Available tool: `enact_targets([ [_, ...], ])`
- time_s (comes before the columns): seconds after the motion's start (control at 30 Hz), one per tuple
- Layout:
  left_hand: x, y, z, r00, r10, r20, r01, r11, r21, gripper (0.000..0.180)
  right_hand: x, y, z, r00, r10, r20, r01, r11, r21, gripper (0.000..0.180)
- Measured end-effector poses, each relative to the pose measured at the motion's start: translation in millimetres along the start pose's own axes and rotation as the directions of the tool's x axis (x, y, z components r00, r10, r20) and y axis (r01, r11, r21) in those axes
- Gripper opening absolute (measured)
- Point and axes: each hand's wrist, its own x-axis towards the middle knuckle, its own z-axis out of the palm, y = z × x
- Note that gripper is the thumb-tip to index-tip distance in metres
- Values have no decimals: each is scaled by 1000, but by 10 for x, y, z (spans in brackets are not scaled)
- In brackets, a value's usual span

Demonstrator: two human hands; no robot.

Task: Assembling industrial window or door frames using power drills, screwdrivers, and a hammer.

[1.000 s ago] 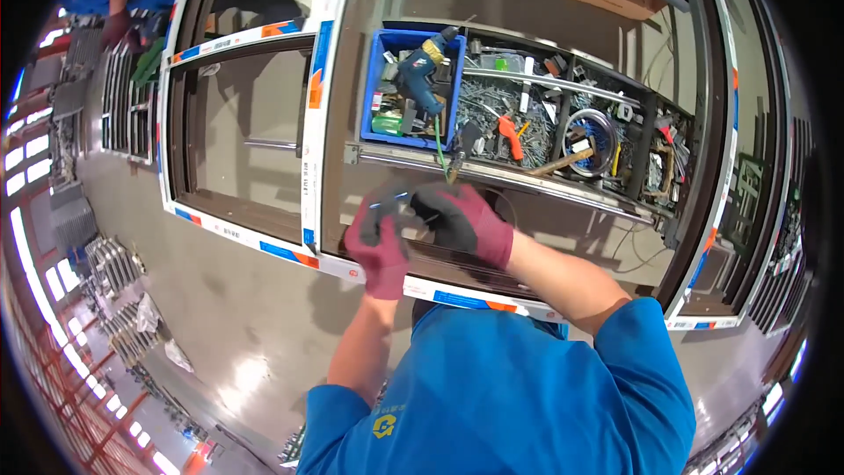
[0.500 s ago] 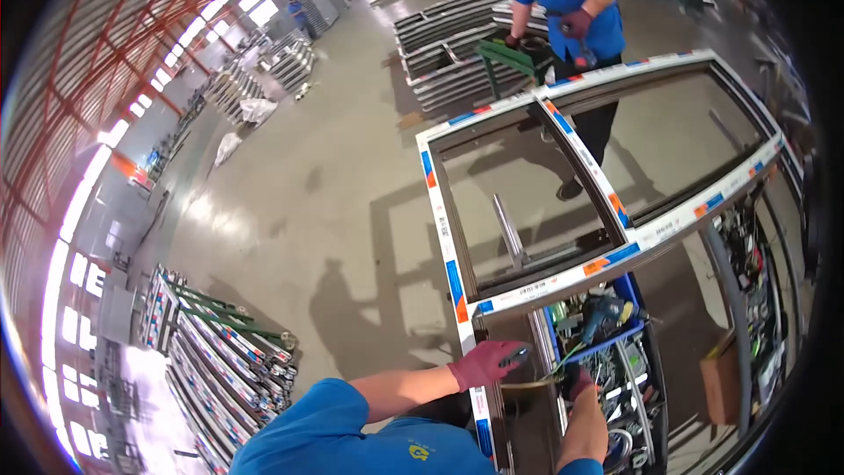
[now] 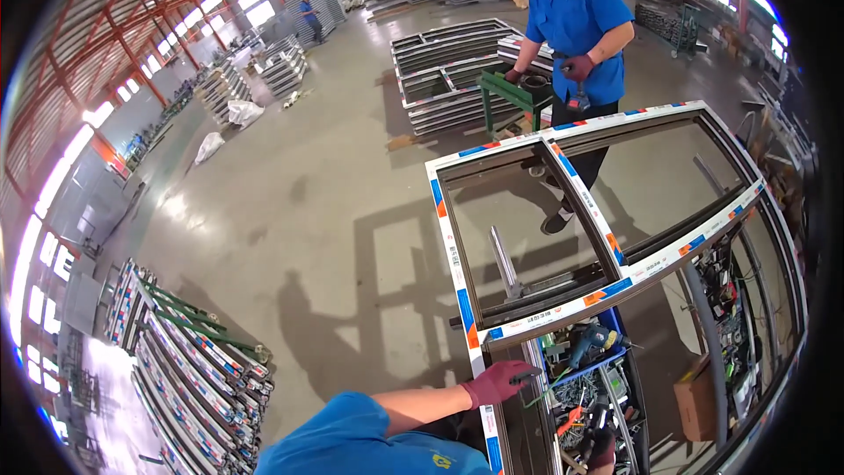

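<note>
My left hand [image 3: 501, 383], in a maroon glove, is closed over the left rail of a window frame [image 3: 466, 306] wrapped in white, blue and orange film. A small dark object [image 3: 527, 376] sticks out from its fingers; its kind is unclear. My right hand [image 3: 601, 450], also gloved, is at the lower edge over a blue bin [image 3: 640, 422] of loose hardware; its fingers are dark and partly lost among the parts. An orange-handled tool [image 3: 570, 422] lies in the bin beside that hand. Farther up, a teal and black power drill [image 3: 591, 345] rests in the bin.
Across the frame stands a co-worker [image 3: 580, 26] in blue with a power tool, beside a green stand [image 3: 510, 92]. Stacked frames [image 3: 448, 66] lie behind. Wrapped profiles [image 3: 189, 369] lean at the left. A cardboard box [image 3: 694, 400] and another parts bin [image 3: 734, 299] are at the right.
My right hand has moved down and toward me over the bin, uncovering the orange-handled tool. My left hand stays at the rail. The view has tilted up, showing more of the co-worker.
</note>
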Motion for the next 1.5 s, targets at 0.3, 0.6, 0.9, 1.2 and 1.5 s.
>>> enact_targets([
  [0.3, 524, 391, -95, 970, -238, 52, 242, 922, -303, 32, -1742, -1067, 203, 950, -307, -52, 307, 899, 313, 66],
  [0.6, 1197, 1057, -223, 971, -189, -144, 40, 725, -687, 38, -2036, -1638, 1190, 912, -344, 223, 396, 881, -258, 81],
  [0.9, 813, 754, -248, 917, -313, -248, 98, 778, -620, 29, -1569, -1292, 1449, 727, -596, 340, 687, 635, -354, 100],
  [1.2, 835, 424, -75, 794, -261, -548, 141, 958, -251, 26, -1717, -1401, 1612, 767, -601, 226, 641, 735, -220, 82],
  [1.5, 1196, 851, -271, 930, -365, -45, 254, 726, -639, 36, -1885, -1784, 1493, 830, -504, 239, 551, 809, -206, 79],
])
